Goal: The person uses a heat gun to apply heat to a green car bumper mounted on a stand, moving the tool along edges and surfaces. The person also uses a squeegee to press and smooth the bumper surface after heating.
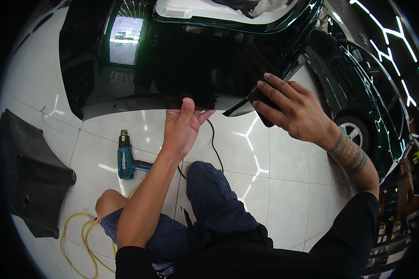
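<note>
A glossy dark green car body panel (191, 60) fills the upper middle of the head view, its lower edge toward me. My left hand (184, 125) grips that edge, thumb in front and fingers bent underneath. My right hand (288, 104) holds a flat black squeegee-like piece (261, 103) against the panel's lower right corner; the fingers cover part of it. A thin dark strip (235, 108) sticks out to the left of that piece, along the edge. Whether it belongs to the piece or the panel I cannot tell.
A teal heat gun (125, 158) stands nozzle up on the pale tiled floor (286, 200), its black cord (214, 144) trailing past my knee. A yellow hose (86, 242) coils at lower left beside a black plastic stand (39, 174). A dark car (368, 93) is parked at right.
</note>
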The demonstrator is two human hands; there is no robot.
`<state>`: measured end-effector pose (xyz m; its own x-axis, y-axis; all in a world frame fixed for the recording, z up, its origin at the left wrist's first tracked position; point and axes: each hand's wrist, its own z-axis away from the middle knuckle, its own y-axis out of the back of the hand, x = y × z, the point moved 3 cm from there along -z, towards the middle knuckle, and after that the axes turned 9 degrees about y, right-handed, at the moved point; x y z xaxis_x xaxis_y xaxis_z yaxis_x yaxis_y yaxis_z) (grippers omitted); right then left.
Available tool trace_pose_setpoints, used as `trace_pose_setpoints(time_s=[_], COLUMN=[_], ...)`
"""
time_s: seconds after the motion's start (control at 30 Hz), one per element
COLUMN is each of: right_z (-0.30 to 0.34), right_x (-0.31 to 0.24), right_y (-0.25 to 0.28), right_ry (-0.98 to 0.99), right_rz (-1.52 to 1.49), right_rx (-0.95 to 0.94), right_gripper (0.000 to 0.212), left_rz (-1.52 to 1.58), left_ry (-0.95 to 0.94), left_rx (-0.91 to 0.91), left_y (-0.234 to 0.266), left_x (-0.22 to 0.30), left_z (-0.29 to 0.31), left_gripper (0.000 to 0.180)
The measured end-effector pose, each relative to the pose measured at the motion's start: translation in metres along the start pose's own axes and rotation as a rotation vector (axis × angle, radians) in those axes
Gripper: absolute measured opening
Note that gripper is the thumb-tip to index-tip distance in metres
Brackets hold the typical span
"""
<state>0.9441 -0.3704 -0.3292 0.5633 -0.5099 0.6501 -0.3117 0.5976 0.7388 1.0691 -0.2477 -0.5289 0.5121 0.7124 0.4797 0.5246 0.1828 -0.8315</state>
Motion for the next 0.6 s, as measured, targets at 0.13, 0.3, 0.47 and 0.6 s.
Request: trace_pose_setpoints(time_s=[0.13,0.3,0.47,0.6], right_z=[-0.001,-0.004,-0.008,-0.006], right_x=[-0.001,-0.003,-0.003,-0.002], right_y=[-0.002,0.001,0.006,0.014], right_ry=[-0.005,-0.009,0.001,0.087], right_rz=[0.025,0.059,0.114,0.187], right_rx=[-0.014,-0.031,-0.056,0.001], right_gripper=[0.038,0.039,0.037,0.027], left_rz=[-0.012,-0.024,0.009,0.029], left_ry=[-0.005,-0.001,0.003,0.024], left_rx=[0.015,0.026,0.020,0.017], left_y=[-0.001,0.002,-0.003,-0.010], left_x=[0.001,0.000,0.003,0.000], left_z=[0.001,0.002,0.004,0.012], left_gripper=[0.039,0.039,0.033,0.024])
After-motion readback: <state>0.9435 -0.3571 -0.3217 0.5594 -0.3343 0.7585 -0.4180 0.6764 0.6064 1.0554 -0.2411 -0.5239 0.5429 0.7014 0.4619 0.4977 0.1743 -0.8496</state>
